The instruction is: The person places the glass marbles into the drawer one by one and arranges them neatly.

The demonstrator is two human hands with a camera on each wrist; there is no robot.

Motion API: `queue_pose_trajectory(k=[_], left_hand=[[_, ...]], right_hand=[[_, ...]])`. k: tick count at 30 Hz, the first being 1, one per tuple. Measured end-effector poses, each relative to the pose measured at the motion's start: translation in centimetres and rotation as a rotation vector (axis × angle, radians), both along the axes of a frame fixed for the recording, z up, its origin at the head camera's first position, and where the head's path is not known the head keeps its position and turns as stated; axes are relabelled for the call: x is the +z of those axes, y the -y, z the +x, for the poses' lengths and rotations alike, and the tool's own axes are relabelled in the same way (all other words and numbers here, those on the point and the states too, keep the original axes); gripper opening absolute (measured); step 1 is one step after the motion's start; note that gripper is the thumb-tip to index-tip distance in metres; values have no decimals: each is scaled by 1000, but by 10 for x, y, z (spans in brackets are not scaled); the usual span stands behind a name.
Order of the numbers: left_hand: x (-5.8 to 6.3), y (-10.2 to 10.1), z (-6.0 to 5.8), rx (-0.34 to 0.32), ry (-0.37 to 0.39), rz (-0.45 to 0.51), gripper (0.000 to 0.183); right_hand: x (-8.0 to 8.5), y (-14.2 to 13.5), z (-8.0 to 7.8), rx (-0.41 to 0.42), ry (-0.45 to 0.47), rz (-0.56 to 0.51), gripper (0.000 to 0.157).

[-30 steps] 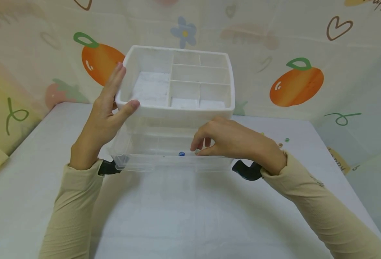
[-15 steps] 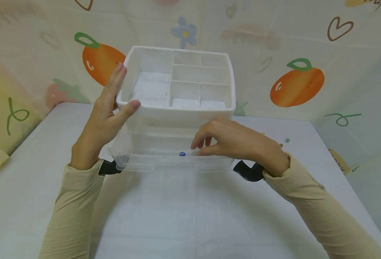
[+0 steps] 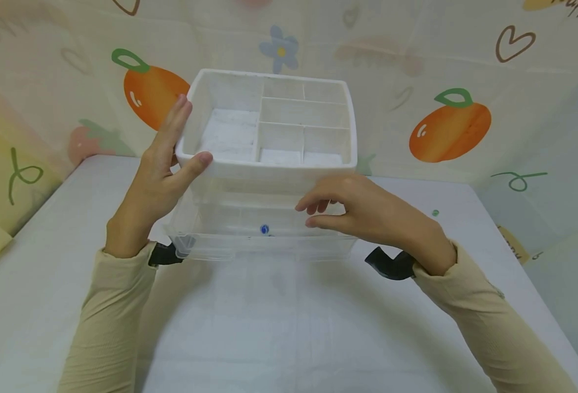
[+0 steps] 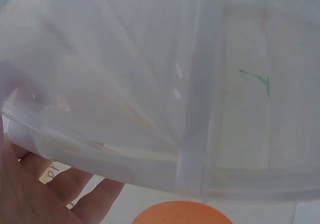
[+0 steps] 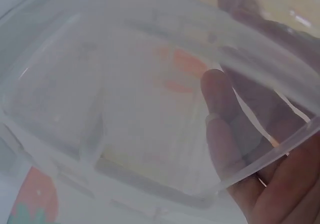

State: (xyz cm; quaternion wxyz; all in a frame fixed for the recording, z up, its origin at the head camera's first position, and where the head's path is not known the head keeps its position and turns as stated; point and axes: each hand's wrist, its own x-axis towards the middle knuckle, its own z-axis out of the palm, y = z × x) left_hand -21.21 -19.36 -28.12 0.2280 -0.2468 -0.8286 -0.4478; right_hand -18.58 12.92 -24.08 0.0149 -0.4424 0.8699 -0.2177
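Centre frame, the left hand [image 3: 153, 183] grips a white organizer [image 3: 269, 170] while the right hand [image 3: 367, 210], grip relaxed, hovers right of a blue marble [image 3: 264, 229] in the clear drawer [image 3: 239, 248], apparently mid-sorting, probably needing a pinch next.

White box [image 3: 269, 171]; clear drawer [image 3: 264, 249]; blue marble [image 3: 264, 229]; beige sleeves [image 3: 104, 322]; cream backdrop [image 3: 367, 24], orange-fruit print [image 3: 450, 132].

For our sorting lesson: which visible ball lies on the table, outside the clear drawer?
The green ball, on the tabletop right of the box; the blue ball lies inside the drawer.
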Motion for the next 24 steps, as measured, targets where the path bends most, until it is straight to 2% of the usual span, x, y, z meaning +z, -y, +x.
queue_pose_trajectory(k=[5,10,14,19,24], left_hand=[[2,3,0,60,-1,-100,71],[3,7,0,75,-17,-160,69],[4,10,-1,76,-32,-176,66],[4,9,-4,74,-86,-186,63],[4,7,-5,89,-95,-212,63]], right_hand=[[-2,-3,0,-13,6,-13,24],[-3,-2,1,-23,19,-9,25],[-2,-1,2,-29,35,-4,27],[-3,-1,2,-37,50,-16,28],[-7,-4,2,-23,0,-112,28]])
